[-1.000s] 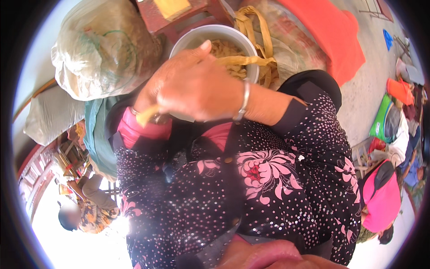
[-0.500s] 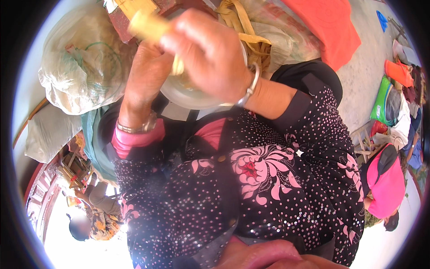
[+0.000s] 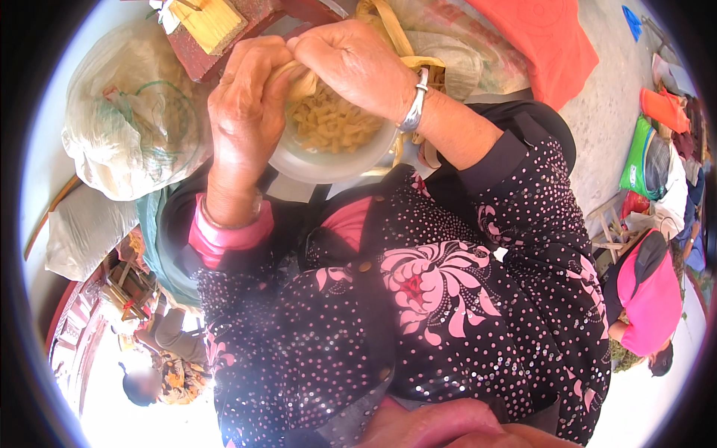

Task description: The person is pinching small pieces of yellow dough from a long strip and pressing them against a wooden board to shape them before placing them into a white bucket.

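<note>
Both hands come together above a white bowl (image 3: pixel 302 170) full of small pale-yellow curled pieces (image 3: pixel 340 123). Between my left hand (image 3: pixel 250 104) and the bowl's opening, a folded yellow strip (image 3: pixel 301 81) shows; the left fingers are closed on it. My right hand (image 3: pixel 358 66), with a silver bracelet at the wrist, is also closed, its fingertips meeting the left ones at the strip. Its palm side is hidden, but the strip runs up into its grip. More long yellow strips (image 3: pixel 387 24) lie just beyond the right hand.
A yellow block (image 3: pixel 205 28) lies on a red-brown wooden stool (image 3: pixel 196 63) at the far left. A filled clear plastic bag (image 3: pixel 127 112) stands left of my arm. Red-orange cloth (image 3: pixel 549 45) hangs at the far right. Other people (image 3: pixel 648 299) sit at both sides.
My right hand, blurred while holding up a yellow strip end earlier, has turned and settled against the left fingertips. The left hand has rotated, and more of the bowl's contents shows.
</note>
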A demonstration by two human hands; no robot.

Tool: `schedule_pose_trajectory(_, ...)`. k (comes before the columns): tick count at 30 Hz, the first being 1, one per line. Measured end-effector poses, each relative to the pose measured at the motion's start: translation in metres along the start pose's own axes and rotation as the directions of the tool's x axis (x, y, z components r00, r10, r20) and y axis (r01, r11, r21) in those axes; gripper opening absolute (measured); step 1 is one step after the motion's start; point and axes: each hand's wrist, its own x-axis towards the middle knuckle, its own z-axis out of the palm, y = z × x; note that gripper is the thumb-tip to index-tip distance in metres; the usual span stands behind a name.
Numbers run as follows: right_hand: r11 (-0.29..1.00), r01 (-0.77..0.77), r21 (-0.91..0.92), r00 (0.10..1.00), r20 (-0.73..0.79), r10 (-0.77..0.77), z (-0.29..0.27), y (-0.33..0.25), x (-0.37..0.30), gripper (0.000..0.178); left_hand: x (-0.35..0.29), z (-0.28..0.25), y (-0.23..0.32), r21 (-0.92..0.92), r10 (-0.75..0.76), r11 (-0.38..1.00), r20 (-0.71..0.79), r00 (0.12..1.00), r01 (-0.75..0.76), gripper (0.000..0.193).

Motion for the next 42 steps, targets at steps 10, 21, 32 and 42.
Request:
schedule_pose_trajectory(10,0.984,0.131,-0.118,0.989,-0.059,-0.138,-0.003,-0.005,-0.014,0.035,-0.004,0.009,-0.006,-0.823,-0.470,0.310,0.302,0.830,0.476,0.010)
schedule_pose_trajectory(21,0.980,0.177,0.091,0.982,-0.081,-0.170,0.002,0.008,-0.016,0.025,-0.011,0.009,-0.004,-0.910,-0.382,-0.158,0.415,0.826,0.384,0.032)
schedule_pose_trajectory(32,0.922,-0.177,0.345,0.983,0.104,0.150,-0.002,0.006,-0.021,0.031,-0.007,0.016,0.003,-0.594,-0.374,0.650,0.293,0.880,0.474,0.041)
schedule_pose_trajectory(42,0.973,-0.109,0.204,0.994,0.017,0.107,0.005,0.003,-0.023,0.028,-0.003,0.008,0.007,-0.620,-0.508,0.557,0.273,0.817,0.553,0.049)
